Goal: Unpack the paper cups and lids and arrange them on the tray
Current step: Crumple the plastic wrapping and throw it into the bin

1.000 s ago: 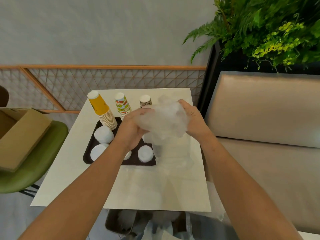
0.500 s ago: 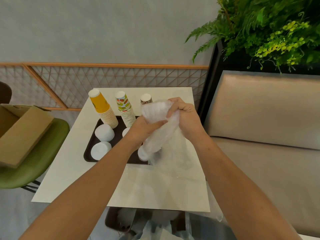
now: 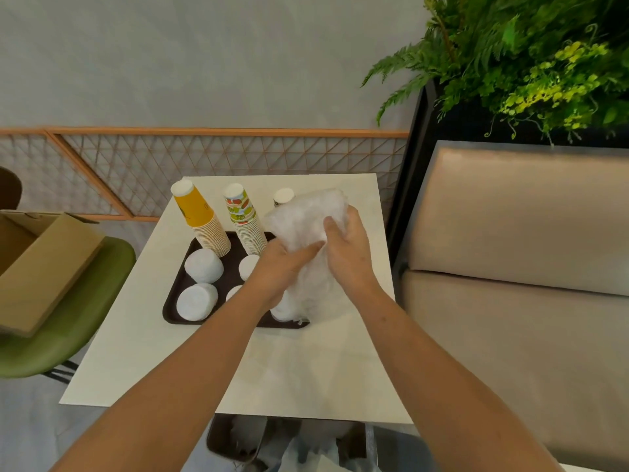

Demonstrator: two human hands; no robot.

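A dark tray (image 3: 173,310) lies on the white table (image 3: 143,352). On its far side stand a stack of yellow paper cups (image 3: 200,223), a stack of patterned cups (image 3: 245,223) and a third stack (image 3: 283,196) mostly hidden behind crumpled clear plastic wrapping (image 3: 306,219). Several stacks of white lids (image 3: 203,265) sit on the tray's near half. My left hand (image 3: 282,267) and my right hand (image 3: 347,247) both grip the wrapping above the tray's right end; its lower part hangs down to the tray.
An open cardboard box (image 3: 41,267) rests on a green chair (image 3: 78,321) to the left. A beige bench (image 3: 510,267) with plants (image 3: 527,63) above it runs along the right. A bin with plastic in it (image 3: 289,447) sits under the table's near edge.
Both hands have kept bunching the plastic wrapping, shifting it slightly right and gathering it more upright above the tray's right end. The cups and lids have stayed in place.
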